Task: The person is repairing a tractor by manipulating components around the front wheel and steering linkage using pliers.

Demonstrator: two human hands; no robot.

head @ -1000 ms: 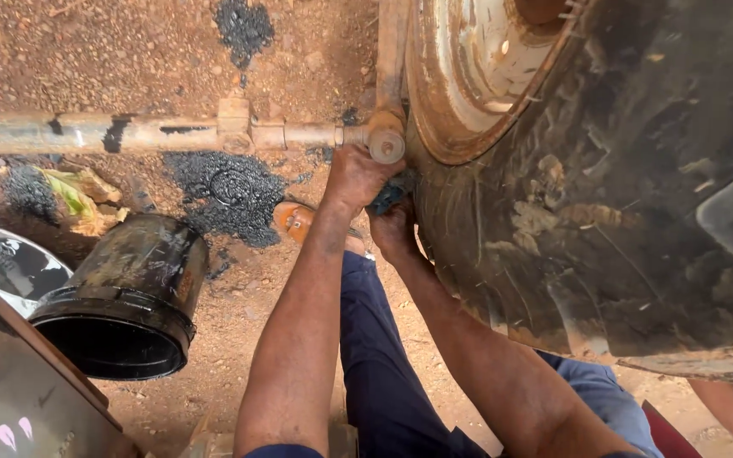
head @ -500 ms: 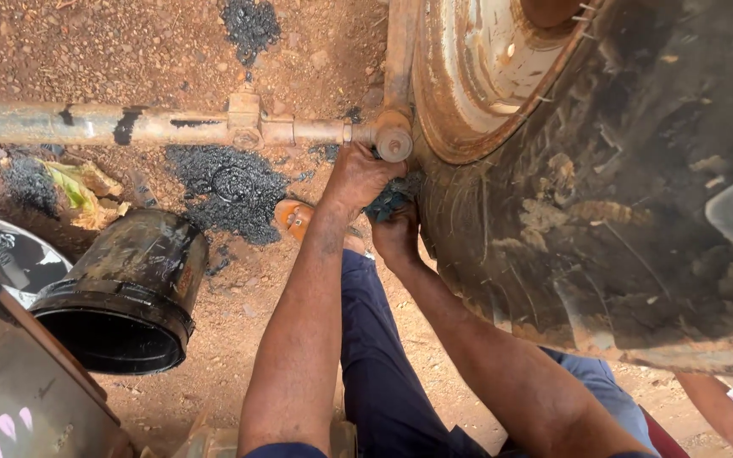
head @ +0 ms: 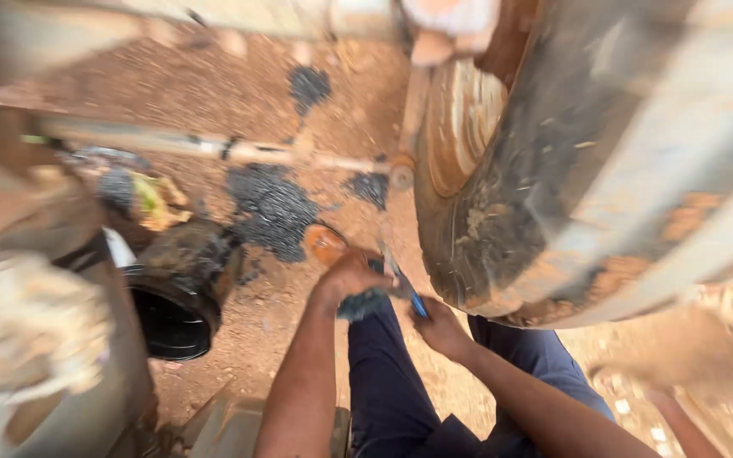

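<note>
The view is blurred by motion. My left hand is closed on a dark, bluish rag just below the lower edge of a big muddy tyre. My right hand sits close beside it, gripping a thin metal tool with a blue end that points up toward the tyre. Both hands are over my dark blue trouser legs. A rusty wheel rim shows inside the tyre, and a long dirty rod runs from the left to a joint at the wheel.
A black bucket lies on its side on red dirt, left of my left arm. Dark oily patches stain the ground, with a small orange object beside them. A grey metal drum fills the lower left.
Both hands have come away from the rod joint at the wheel, back and down toward my legs. The view has swung and blurred, and the blue-ended tool now shows.
</note>
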